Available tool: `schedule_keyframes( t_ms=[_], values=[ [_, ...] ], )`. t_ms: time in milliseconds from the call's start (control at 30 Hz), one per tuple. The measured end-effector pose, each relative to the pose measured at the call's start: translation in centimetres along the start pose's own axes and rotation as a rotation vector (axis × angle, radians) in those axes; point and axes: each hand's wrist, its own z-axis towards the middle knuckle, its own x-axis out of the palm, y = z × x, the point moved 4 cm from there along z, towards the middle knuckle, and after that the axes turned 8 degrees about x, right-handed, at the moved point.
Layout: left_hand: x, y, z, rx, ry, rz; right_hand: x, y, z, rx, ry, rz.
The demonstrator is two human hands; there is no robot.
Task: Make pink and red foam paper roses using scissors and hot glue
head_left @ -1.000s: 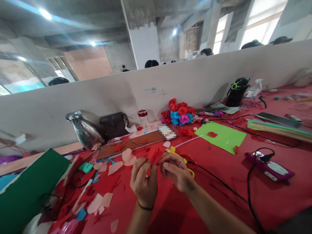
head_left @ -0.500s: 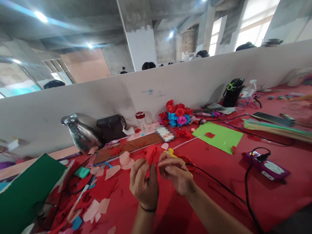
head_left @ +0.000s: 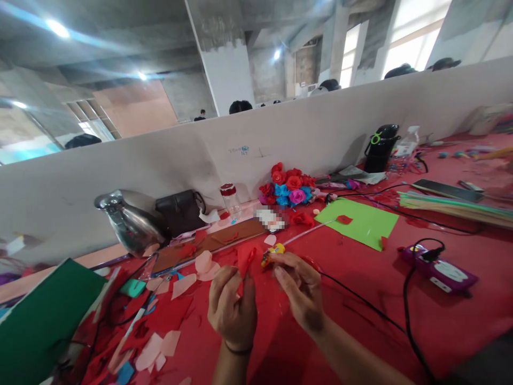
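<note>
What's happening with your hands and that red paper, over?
Left hand pinching red paper piece. Right hand touching yellow glue gun. Paper scraps behind, nothing blocking.

A steel kettle (head_left: 128, 222) stood beside a dark bag (head_left: 179, 211) (paper flowers (head_left: 287, 188) farther right), near a green sheet (head_left: 363, 222).

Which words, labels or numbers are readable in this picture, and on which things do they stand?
No text can be read.
Blue scribble on the white partition wall: too small and blurred.
Box behind the red paper piece: label blurred out.
Purple device: white label, nothing legible.
</note>
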Motion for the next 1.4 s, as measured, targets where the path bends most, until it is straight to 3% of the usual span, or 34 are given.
schedule_keyframes(
  t_ms=[100, 233, 300, 567, 833, 967, 1100, 1267, 1400],
  values=[
    [0.0, -0.1, 0.0, 0.01, 0.003, 0.011, 0.5, 0.4, 0.2, -0.048, 0.003, -0.05],
    [0.0, 0.0, -0.2, 0.015, -0.004, 0.019, 1.7, -0.8, 0.8, 0.298, 0.081, 0.231],
    [0.1, 0.0, -0.3, 0.037, 0.008, 0.016, 2.2, -0.9, 0.8, 0.38, 0.065, 0.341],
    [-0.2, 0.1, -0.4, 0.174, -0.003, -0.011, 4.5, 0.9, -1.1, 0.395, -0.145, 0.468],
    [-0.3, 0.6, -0.3, 0.105, -0.017, -0.029, 5.5, 0.4, -0.7, 0.44, -0.146, 0.498],
    [0.2, 1.6, 0.0, -0.167, 0.071, -0.083, 5.1, 0.6, 0.8, 0.428, -0.117, 0.427],
    [1.2, 3.0, -0.6, -0.667, 0.16, -0.412, 4.1, 0.8, 2.5, 0.379, -0.129, 0.302],
    [2.5, 4.3, -2.4, -1.302, 0.075, -0.93, 2.5, -0.4, 3.1, 0.351, -0.179, 0.198],
    [2.2, 5.5, -2.4, -1.547, 0.02, -1.137, 2.4, -1.8, 2.6, 0.41, -0.126, 0.111]
  ],
)
